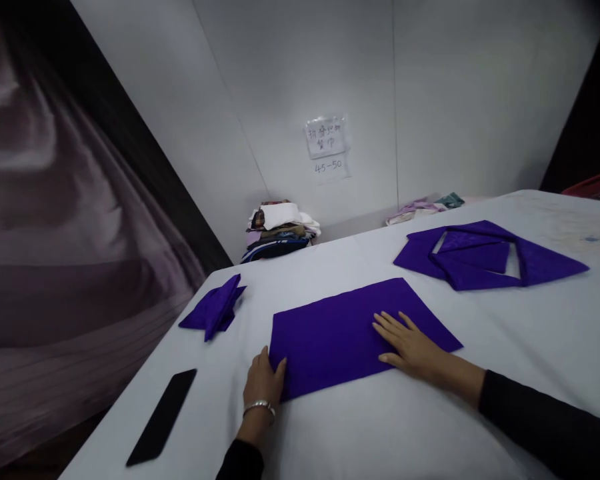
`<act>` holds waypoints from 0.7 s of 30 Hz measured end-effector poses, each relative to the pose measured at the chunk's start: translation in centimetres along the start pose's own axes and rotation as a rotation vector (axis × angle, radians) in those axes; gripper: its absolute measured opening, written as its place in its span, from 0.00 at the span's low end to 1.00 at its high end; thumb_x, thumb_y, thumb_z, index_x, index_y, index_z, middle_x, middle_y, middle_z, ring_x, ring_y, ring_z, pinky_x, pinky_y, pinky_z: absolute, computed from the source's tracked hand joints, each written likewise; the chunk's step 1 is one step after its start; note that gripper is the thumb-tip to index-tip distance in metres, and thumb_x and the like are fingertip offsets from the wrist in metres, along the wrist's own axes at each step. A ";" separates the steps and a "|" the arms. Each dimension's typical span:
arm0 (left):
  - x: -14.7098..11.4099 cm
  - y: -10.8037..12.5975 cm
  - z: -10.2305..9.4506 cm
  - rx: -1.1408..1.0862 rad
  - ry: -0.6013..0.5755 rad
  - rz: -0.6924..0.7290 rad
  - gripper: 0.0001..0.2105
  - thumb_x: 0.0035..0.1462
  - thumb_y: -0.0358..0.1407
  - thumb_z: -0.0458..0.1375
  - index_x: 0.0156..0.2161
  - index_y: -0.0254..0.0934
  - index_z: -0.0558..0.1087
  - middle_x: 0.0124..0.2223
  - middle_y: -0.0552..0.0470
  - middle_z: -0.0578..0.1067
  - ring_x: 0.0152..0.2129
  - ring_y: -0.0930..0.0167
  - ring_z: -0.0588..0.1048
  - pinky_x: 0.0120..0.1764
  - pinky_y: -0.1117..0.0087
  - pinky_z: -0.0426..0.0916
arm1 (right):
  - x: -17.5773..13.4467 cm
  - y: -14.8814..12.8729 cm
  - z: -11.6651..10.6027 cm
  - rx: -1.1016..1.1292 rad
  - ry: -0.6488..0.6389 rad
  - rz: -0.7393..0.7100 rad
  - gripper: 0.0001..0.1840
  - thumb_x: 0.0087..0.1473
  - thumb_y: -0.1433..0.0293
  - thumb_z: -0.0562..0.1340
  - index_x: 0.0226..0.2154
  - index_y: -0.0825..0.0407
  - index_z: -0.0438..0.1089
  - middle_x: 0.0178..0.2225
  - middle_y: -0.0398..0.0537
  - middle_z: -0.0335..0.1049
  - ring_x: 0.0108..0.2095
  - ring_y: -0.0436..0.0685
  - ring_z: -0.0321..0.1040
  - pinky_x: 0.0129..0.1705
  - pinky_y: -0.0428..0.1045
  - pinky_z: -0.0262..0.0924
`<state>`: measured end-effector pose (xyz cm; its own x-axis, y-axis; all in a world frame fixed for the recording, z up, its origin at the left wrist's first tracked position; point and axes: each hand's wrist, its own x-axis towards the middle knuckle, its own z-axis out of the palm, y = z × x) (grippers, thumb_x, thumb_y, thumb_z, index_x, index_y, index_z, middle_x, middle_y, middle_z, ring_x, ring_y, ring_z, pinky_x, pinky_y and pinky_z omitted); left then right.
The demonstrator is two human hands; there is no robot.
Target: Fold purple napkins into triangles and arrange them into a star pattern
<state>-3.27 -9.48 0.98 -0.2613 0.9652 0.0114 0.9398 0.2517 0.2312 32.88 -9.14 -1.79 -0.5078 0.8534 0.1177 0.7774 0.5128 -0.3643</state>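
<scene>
A purple cloth napkin (pixel 330 337) lies flat as a smooth rectangle on the white table (pixel 360 433). My right hand (pixel 405 347) rests palm down on its right half, fingers stretched out and spread. At the napkin's left edge is my left hand (pixel 264 383), thumb on the cloth and apart from the other fingers, which lie along the edge. A silver bracelet (pixel 260 405) circles my left wrist. Farther left, a folded purple napkin (pixel 215 307) stands in a pointed shape. More purple cloth (pixel 480 257), loosely folded with openings in it, lies at the back right.
Near the table's left edge lies a flat black strip (pixel 163 417). Behind the table is a stack of folded fabrics (pixel 280 230), with other cloths (pixel 420 210) to its right. A handwritten sign (pixel 327 140) hangs on the wall. A mauve curtain (pixel 70 233) borders the left side.
</scene>
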 end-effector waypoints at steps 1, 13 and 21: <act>0.3 -0.2 0.0 -0.082 -0.025 -0.060 0.28 0.56 0.43 0.48 0.58 0.27 0.54 0.53 0.37 0.67 0.49 0.61 0.67 0.48 0.63 0.61 | 0.2 0.0 0.3 0.007 -0.011 -0.009 0.36 0.56 0.48 0.47 0.62 0.45 0.43 0.63 0.49 0.39 0.62 0.64 0.34 0.60 0.65 0.26; 1.7 -1.2 -3.5 -0.747 -0.272 -0.201 0.12 0.44 0.44 0.60 0.29 0.38 0.69 0.29 0.54 0.77 0.30 0.69 0.76 0.32 0.71 0.70 | 0.0 1.0 1.3 0.044 -0.022 0.000 0.35 0.56 0.48 0.47 0.62 0.43 0.42 0.64 0.46 0.38 0.63 0.64 0.34 0.60 0.66 0.27; 2.1 4.6 -8.8 -1.162 -0.369 -0.127 0.18 0.36 0.41 0.67 0.33 0.35 0.71 0.28 0.53 0.77 0.24 0.71 0.75 0.30 0.71 0.69 | 0.1 1.2 0.9 0.170 -0.010 0.035 0.34 0.55 0.49 0.48 0.61 0.45 0.47 0.63 0.48 0.41 0.63 0.63 0.33 0.61 0.65 0.28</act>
<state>-1.39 -6.86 10.60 -0.0811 0.9482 -0.3070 0.1075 0.3146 0.9431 33.45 -8.48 -3.05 -0.4859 0.8689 0.0938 0.7208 0.4592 -0.5192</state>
